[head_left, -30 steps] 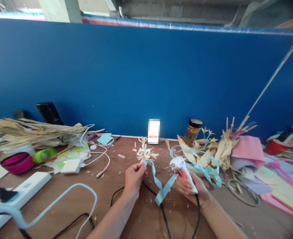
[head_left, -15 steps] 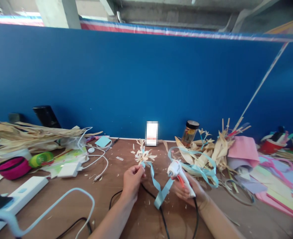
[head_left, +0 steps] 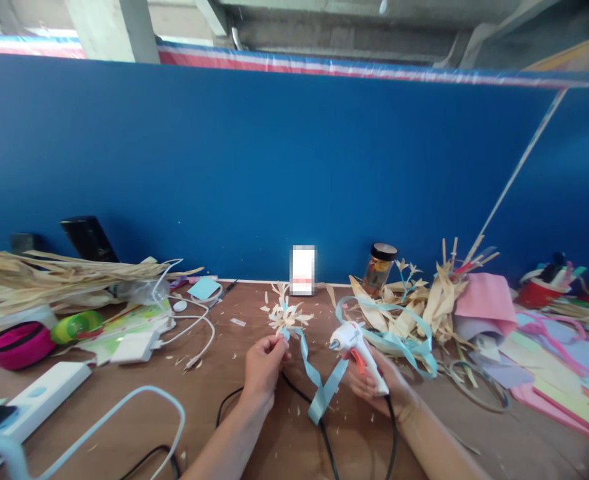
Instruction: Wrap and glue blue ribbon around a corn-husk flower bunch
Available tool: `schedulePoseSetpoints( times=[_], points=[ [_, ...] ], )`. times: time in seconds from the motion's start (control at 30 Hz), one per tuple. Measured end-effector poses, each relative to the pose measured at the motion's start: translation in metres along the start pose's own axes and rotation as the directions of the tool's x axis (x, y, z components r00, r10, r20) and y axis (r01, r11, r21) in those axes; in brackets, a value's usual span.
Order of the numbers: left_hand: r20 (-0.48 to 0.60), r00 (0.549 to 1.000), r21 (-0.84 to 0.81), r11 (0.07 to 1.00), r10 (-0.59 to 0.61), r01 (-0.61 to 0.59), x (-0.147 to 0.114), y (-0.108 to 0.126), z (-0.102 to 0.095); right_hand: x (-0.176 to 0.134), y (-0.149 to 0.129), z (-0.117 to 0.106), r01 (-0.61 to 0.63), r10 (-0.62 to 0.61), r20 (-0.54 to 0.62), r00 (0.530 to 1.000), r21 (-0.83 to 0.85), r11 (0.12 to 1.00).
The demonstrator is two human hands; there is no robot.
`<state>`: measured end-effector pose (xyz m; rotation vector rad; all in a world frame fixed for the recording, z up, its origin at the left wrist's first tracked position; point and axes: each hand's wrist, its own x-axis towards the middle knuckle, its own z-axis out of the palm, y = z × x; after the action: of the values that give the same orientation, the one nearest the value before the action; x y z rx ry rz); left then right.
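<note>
My left hand (head_left: 265, 363) pinches the blue-wrapped stem of a pale husk flower (head_left: 290, 317) between thumb and fingers. Its petals spread just above my fingertips. From the stem a light blue ribbon (head_left: 310, 365) hangs in a twist and folds back up towards my right hand (head_left: 382, 387). That hand is closed around a white glue gun (head_left: 359, 350) with an orange trigger. The nozzle points left, towards the flower, with a gap between them. Whether my right fingers also hold the ribbon's end, I cannot tell.
Dry husks (head_left: 439, 300), a loop of blue ribbon (head_left: 427, 340) and a dark-lidded jar (head_left: 380, 267) lie at the right, beside coloured paper (head_left: 549, 400). On the left are a power strip (head_left: 49, 393), cables and a pink pouch (head_left: 17, 345). The glue gun's black cord (head_left: 393, 433) trails nearby.
The glue gun has turned slightly, its nozzle now a little higher and further left. My left hand keeps its pinch on the flower stem. The whole view has shifted slightly.
</note>
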<state>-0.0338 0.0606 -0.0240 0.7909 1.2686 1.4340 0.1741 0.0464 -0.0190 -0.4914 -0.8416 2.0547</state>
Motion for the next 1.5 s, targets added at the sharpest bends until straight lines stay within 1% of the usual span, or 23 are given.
schedulePoseSetpoints(
  times=[0.13,0.37,0.6,0.8,1.17,1.5],
  points=[
    [0.019,1.000,-0.026,1.000,0.011,-0.010,0.0014,-0.0040,-0.0016,0.0013,0.0005,-0.0021,0.002,-0.002,-0.017,1.000,0.007,1.000],
    [0.038,0.999,-0.045,0.999,0.006,-0.004,0.0015,-0.0050,-0.0016,0.0010,0.0002,-0.0032,0.005,-0.005,0.015,1.000,0.049,0.999],
    [0.016,1.000,-0.014,1.000,-0.006,0.007,0.0004,-0.0019,-0.0002,0.0006,0.0004,-0.0022,0.003,-0.004,0.020,1.000,0.017,1.000],
    [0.006,1.000,0.016,1.000,-0.001,0.001,0.0008,-0.0032,-0.0007,0.0000,0.0019,-0.0019,-0.023,0.023,0.029,0.999,0.014,1.000],
    [-0.002,1.000,0.007,1.000,-0.017,0.017,-0.0009,0.0007,0.0009,-0.0003,0.0013,0.0001,-0.018,0.018,0.021,1.000,-0.015,1.000],
    [-0.009,1.000,0.009,1.000,-0.017,0.017,-0.0013,0.0023,0.0006,0.0001,0.0026,-0.0044,-0.022,0.022,0.027,0.999,-0.021,1.000]
  ],
)
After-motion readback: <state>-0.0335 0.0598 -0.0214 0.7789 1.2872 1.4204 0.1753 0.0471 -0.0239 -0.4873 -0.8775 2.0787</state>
